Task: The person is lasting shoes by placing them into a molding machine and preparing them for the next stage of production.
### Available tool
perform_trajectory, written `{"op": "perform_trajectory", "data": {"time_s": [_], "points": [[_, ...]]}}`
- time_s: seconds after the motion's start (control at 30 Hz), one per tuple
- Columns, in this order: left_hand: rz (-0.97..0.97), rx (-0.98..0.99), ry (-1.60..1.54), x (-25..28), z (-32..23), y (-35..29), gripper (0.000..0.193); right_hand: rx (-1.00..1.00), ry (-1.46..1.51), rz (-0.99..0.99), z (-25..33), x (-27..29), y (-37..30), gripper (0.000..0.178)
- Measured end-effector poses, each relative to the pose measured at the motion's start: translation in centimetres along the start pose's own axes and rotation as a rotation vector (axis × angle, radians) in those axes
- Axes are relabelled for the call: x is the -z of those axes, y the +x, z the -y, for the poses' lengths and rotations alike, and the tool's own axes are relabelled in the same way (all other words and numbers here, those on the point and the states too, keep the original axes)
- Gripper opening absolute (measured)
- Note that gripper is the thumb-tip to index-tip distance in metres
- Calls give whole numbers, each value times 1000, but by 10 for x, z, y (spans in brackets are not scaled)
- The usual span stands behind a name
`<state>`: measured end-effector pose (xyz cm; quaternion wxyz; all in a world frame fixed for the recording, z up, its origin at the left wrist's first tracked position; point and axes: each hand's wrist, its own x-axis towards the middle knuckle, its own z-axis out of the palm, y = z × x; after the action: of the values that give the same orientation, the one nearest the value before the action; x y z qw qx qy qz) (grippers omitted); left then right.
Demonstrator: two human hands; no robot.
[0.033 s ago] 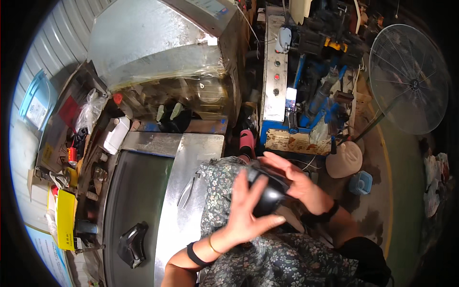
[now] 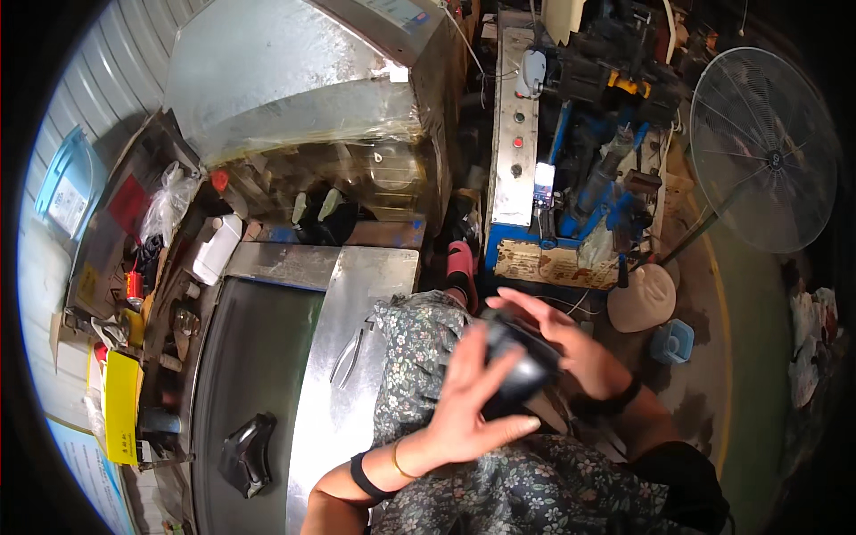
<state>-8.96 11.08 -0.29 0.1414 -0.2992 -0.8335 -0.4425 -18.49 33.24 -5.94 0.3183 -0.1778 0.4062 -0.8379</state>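
Note:
Above my lap, my two hands hold a glossy black shoe upper (image 2: pixel 528 367) between them. My left hand (image 2: pixel 464 415) presses its near left side, fingers spread over it and thumb stretched to the right. My right hand (image 2: pixel 578 357) is round its far right side, with the palm partly hidden. Motion smears both the hands and the upper. A second black shoe upper (image 2: pixel 247 455) lies on the dark conveyor belt (image 2: pixel 267 357) to my left. On the bare metal plate beside the belt rests a pair of metal pincers or tweezers (image 2: pixel 346 358).
Beyond the belt stands a metal housing (image 2: pixel 294 80) with black pieces (image 2: pixel 325 214) on its ledge. A blue machine (image 2: pixel 535 259) with a button panel is ahead. At right are a fan (image 2: pixel 771 160), a beige jug (image 2: pixel 642 299) and a blue tub (image 2: pixel 671 341).
Both hands and the shoe upper have shifted slightly to the right. My hold looks the same, and the upper on the belt has not visibly moved.

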Motion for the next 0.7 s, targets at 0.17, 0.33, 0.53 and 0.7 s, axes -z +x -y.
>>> {"op": "perform_trajectory", "data": {"time_s": [0.17,0.33,0.53,0.7], "points": [[19,-75,-247,8,42,-3,45,-591,-228,-124,25,42,-61,90],[-453,766,-47,44,177,-46,39,-449,-7,-661,-28,34,-121,65],[44,801,834,23,251,-132,67,-132,60,-622,-63,43,-57,57],[-121,724,797,10,262,-153,61,23,193,-471,-36,48,108,44]]}}
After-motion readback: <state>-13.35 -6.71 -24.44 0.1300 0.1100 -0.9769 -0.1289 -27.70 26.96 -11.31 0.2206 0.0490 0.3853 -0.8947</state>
